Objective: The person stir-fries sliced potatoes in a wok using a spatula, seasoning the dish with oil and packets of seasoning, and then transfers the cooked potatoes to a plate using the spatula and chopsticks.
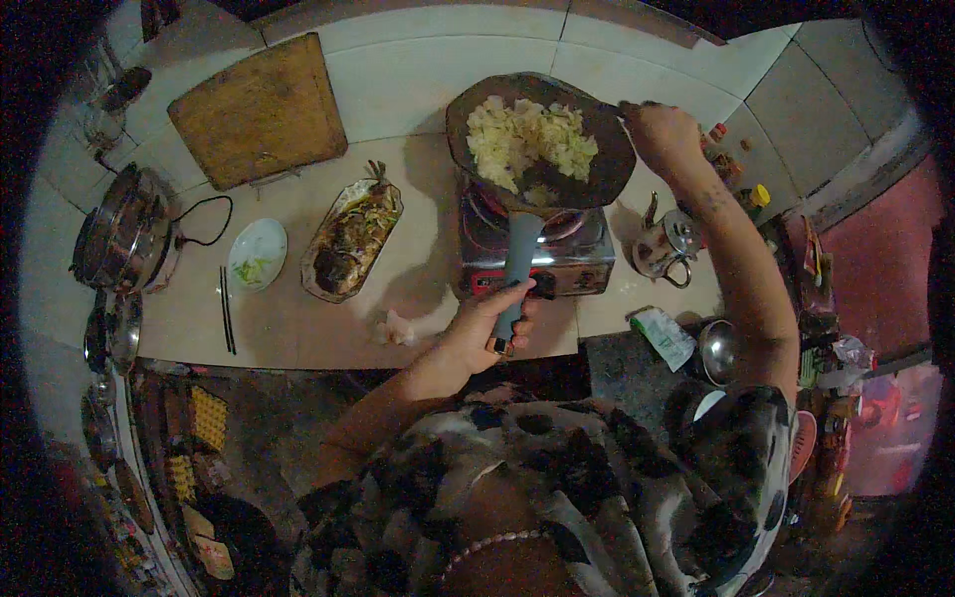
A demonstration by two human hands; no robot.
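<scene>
My left hand (485, 328) is wrapped around the grey handle (524, 242) of a dark wok (615, 160). Chopped pale cabbage (522, 138) lies inside, mostly at the far side and in the middle. The wok appears raised and tilted over a portable cooktop (552, 250), whose burner partly shows below it. At the wok's right rim, my right hand (664, 134) is closed around a dark handle (625, 110). Whether that handle belongs to the wok or to a utensil, I cannot tell.
Left of the cooktop are a cooked whole fish on a platter (310, 280), a white plate (276, 231) with green scraps, and black chopsticks (227, 310). A wooden cutting board (261, 112) leans on the wall. A kettle (656, 250) and metal bowl (718, 351) sit to the right.
</scene>
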